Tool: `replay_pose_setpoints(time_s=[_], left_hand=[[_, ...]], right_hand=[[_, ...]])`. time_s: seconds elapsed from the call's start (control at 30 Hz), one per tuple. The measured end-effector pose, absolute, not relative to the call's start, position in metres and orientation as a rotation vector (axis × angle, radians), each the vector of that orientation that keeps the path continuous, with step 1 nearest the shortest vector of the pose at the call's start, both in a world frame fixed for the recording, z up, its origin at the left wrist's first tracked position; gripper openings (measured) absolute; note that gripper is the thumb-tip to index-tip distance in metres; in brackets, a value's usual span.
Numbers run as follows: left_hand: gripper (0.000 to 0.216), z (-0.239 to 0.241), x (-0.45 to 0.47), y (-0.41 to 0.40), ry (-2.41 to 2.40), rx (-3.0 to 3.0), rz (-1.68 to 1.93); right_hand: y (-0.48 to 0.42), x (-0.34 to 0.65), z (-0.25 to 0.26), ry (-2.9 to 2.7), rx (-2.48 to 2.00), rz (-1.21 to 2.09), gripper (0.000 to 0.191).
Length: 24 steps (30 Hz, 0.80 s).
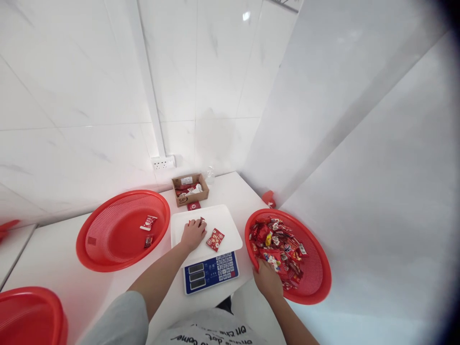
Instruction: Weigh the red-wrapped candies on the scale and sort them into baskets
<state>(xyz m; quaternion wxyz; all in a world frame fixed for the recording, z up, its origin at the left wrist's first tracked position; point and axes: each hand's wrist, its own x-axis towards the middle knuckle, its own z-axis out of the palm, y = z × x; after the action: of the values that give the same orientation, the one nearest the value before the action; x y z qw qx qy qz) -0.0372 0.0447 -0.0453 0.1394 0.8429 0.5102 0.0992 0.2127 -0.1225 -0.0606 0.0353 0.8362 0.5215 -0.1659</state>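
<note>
My left hand rests on the white tray of a blue digital scale, its fingers curled around a small red packet. A second red packet lies on the tray just right of that hand. My right hand is at the near rim of the red basket on the right, which is full of small red snack packets. Its fingers reach in among the packets; whether they hold one is hidden.
A red basket on the left holds two packets. A small cardboard box stands behind the scale near a wall socket. Another red basket shows at the lower left corner. White tiled walls close in behind and to the right.
</note>
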Motion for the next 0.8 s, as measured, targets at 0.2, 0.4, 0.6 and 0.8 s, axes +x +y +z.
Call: replay_pose_setpoints(time_s=[0.2, 0.4, 0.6, 0.8], left_hand=[[0.02, -0.038, -0.068, 0.035, 1.633, 2.304, 0.361], [0.019, -0.009, -0.123, 0.042, 1.943, 2.133, 0.606], [0.033, -0.007, -0.172, 0.05, 2.151, 2.045, 0.424], [0.042, -0.03, -0.125, 0.031, 1.886, 2.411, 0.326]], right_hand=[[-0.123, 0.212, -0.057, 1.596, 2.555, -0.53, 0.041], [-0.124, 0.21, -0.055, 1.611, 2.546, -0.506, 0.041], [-0.124, 0.207, -0.05, 1.611, 2.544, -0.485, 0.04], [-0.124, 0.208, -0.052, 1.59, 2.585, -0.536, 0.043]])
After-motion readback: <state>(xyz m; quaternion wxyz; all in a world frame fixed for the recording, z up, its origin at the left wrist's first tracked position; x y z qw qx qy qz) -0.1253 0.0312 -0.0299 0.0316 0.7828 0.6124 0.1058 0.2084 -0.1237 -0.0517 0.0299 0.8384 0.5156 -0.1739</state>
